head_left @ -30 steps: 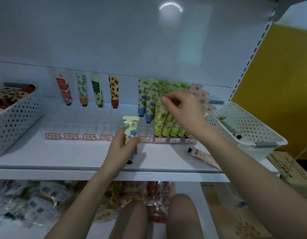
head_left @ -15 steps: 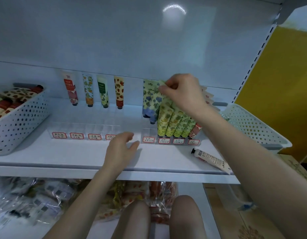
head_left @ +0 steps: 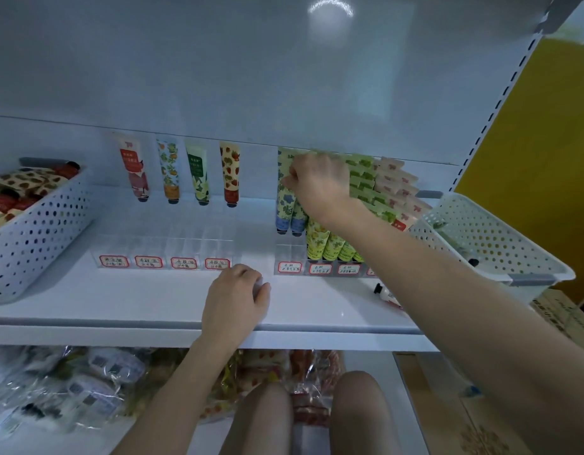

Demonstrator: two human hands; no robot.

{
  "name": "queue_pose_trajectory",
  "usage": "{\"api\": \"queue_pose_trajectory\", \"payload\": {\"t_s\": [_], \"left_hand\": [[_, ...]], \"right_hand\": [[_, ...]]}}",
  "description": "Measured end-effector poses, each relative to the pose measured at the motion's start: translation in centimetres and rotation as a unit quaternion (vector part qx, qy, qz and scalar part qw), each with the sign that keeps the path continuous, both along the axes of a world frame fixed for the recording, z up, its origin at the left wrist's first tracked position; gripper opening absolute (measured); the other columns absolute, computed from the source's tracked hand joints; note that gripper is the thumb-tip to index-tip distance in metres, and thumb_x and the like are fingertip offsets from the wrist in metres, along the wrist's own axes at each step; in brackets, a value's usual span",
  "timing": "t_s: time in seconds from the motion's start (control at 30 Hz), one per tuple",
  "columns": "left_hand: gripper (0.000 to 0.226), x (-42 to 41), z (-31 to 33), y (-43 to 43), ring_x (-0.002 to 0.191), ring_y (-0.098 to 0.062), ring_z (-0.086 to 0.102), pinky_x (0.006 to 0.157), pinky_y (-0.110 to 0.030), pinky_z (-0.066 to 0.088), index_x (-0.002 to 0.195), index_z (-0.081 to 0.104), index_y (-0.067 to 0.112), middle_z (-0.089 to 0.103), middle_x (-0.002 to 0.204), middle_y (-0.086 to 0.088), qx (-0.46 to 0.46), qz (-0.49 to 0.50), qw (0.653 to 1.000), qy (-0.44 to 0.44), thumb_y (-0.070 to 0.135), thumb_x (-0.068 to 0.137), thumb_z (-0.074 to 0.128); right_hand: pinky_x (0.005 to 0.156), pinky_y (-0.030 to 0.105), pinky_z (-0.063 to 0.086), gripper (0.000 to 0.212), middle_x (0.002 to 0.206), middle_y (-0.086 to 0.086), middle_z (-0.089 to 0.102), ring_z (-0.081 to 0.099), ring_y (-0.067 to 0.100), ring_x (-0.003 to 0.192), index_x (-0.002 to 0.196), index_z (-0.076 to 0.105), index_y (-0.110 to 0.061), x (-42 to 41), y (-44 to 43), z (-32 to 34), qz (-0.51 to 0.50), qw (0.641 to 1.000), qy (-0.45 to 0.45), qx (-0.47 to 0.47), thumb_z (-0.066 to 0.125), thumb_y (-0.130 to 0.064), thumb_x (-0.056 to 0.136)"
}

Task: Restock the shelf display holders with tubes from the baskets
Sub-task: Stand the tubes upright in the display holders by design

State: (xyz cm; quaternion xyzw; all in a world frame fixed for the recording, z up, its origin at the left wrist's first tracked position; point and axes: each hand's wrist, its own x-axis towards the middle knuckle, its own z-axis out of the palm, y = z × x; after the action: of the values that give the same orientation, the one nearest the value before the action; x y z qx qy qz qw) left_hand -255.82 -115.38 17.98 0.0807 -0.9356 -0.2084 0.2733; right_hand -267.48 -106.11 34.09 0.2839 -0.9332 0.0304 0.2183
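Toward the far right of the shelf [head_left: 152, 300], the right hand [head_left: 317, 185] pinches the crimped top of a blue-flowered tube [head_left: 285, 205]. The tube stands nearly upright, cap down, in the leftmost lane of the clear holder [head_left: 289, 254]. Nearer, the left hand [head_left: 235, 297] rests on the shelf, fingers loosely curled, holding nothing.

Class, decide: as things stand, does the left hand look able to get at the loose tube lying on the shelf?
Probably, but awkwardly: the left hand holds nothing, yet the right forearm crosses over the loose tube.
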Motion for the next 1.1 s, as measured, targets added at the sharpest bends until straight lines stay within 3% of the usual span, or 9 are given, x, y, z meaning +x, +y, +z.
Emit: {"api": "queue_pose_trajectory", "payload": {"t_s": [0.13, 0.2, 0.27, 0.4, 0.57, 0.73, 0.83, 1.0, 1.1], "left_hand": [[0.012, 0.0, -0.1, 0.0, 0.067, -0.022, 0.060, 0.059, -0.034, 0.054, 0.075, 0.069, 0.005, 0.065, 0.074, -0.008, 0.004, -0.006, 1.000, -0.001, 0.017, 0.078, 0.067], [0.010, 0.0, 0.0, 0.1, 0.068, -0.022, 0.059, 0.061, -0.034, 0.054, 0.075, 0.069, 0.005, 0.065, 0.075, -0.008, 0.009, -0.004, 1.000, 0.000, 0.014, 0.078, 0.068], [0.010, 0.0, 0.0, 0.1, 0.069, -0.021, 0.058, 0.062, -0.033, 0.052, 0.076, 0.069, 0.005, 0.065, 0.076, -0.007, 0.014, -0.004, 1.000, 0.002, 0.014, 0.079, 0.069], [0.010, -0.1, 0.0, 0.1, 0.068, -0.021, 0.058, 0.061, -0.031, 0.050, 0.077, 0.069, 0.004, 0.065, 0.076, -0.008, 0.018, -0.003, 1.000, 0.004, 0.015, 0.078, 0.069], [0.021, -0.1, -0.2, -0.1, 0.063, -0.021, 0.059, 0.055, -0.033, 0.053, 0.072, 0.069, 0.005, 0.065, 0.072, -0.006, 0.016, -0.005, 1.000, 0.000, 0.023, 0.075, 0.059], [0.020, -0.2, -0.3, -0.2, 0.060, -0.022, 0.059, 0.051, -0.033, 0.051, 0.068, 0.068, 0.005, 0.064, 0.069, -0.006, 0.008, -0.008, 1.000, 0.013, 0.023, 0.072, 0.059], [0.025, -0.2, -0.4, -0.4, 0.060, -0.022, 0.059, 0.051, -0.033, 0.052, 0.067, 0.068, 0.006, 0.064, 0.069, -0.005, 0.002, -0.010, 1.000, 0.019, 0.026, 0.075, 0.056], [0.021, -0.1, -0.3, -0.2, 0.061, -0.021, 0.059, 0.054, -0.033, 0.053, 0.069, 0.069, 0.006, 0.065, 0.070, -0.005, 0.007, -0.007, 1.000, 0.013, 0.024, 0.073, 0.059], [0.018, -0.1, -0.3, -0.2, 0.062, -0.021, 0.059, 0.056, -0.032, 0.053, 0.070, 0.069, 0.006, 0.065, 0.071, -0.006, 0.008, -0.007, 1.000, 0.009, 0.022, 0.074, 0.062]], "right_hand": [[0.082, 0.029, 0.034, 0.019, 0.085, 0.004, 0.060, 0.055, 0.025, 0.094, 0.086, 0.057, -0.016, -0.2, -0.2, 0.4, 0.013, 1.000, 0.001, 0.006, 0.047, -0.029, 0.096], [0.085, 0.030, 0.031, 0.016, 0.103, 0.003, 0.063, 0.053, 0.023, 0.104, 0.099, 0.059, -0.018, -0.3, -0.5, 0.8, 0.006, 0.999, -0.004, 0.031, 0.047, -0.027, 0.096], [0.083, 0.030, 0.030, 0.009, 0.107, 0.002, 0.063, 0.052, 0.022, 0.106, 0.089, 0.055, -0.020, -0.4, -0.9, 1.1, -0.006, 0.999, -0.011, 0.053, 0.049, -0.023, 0.095], [0.084, 0.031, 0.031, 0.014, 0.105, 0.003, 0.062, 0.052, 0.023, 0.105, 0.082, 0.051, -0.017, -0.4, -1.2, 1.4, -0.005, 0.997, -0.015, 0.081, 0.049, -0.021, 0.095], [0.076, 0.028, 0.024, 0.038, 0.068, -0.004, 0.040, 0.043, 0.022, 0.085, 0.061, 0.029, -0.018, -0.9, -1.7, 1.5, -0.028, 0.995, -0.035, 0.085, 0.051, -0.015, 0.093], [0.082, 0.030, 0.030, 0.006, 0.107, 0.003, 0.062, 0.052, 0.023, 0.108, 0.091, 0.051, -0.019, -0.8, -2.0, 1.1, -0.015, 0.996, -0.013, 0.084, 0.055, -0.015, 0.091], [0.089, 0.031, 0.033, 0.012, 0.112, 0.004, 0.061, 0.050, 0.023, 0.112, 0.104, 0.056, -0.015, -0.9, -1.8, 0.7, -0.010, 0.996, -0.008, 0.085, 0.055, -0.017, 0.092], [0.090, 0.031, 0.033, 0.012, 0.112, 0.006, 0.061, 0.047, 0.025, 0.114, 0.098, 0.059, -0.014, -0.7, -1.3, 0.8, 0.005, 0.998, 0.001, 0.070, 0.051, -0.022, 0.095], [0.080, 0.031, 0.032, 0.029, 0.093, 0.006, 0.058, 0.047, 0.026, 0.111, 0.071, 0.048, -0.014, -0.7, -0.5, 1.0, 0.026, 0.998, -0.027, 0.057, 0.048, -0.029, 0.095]]}}
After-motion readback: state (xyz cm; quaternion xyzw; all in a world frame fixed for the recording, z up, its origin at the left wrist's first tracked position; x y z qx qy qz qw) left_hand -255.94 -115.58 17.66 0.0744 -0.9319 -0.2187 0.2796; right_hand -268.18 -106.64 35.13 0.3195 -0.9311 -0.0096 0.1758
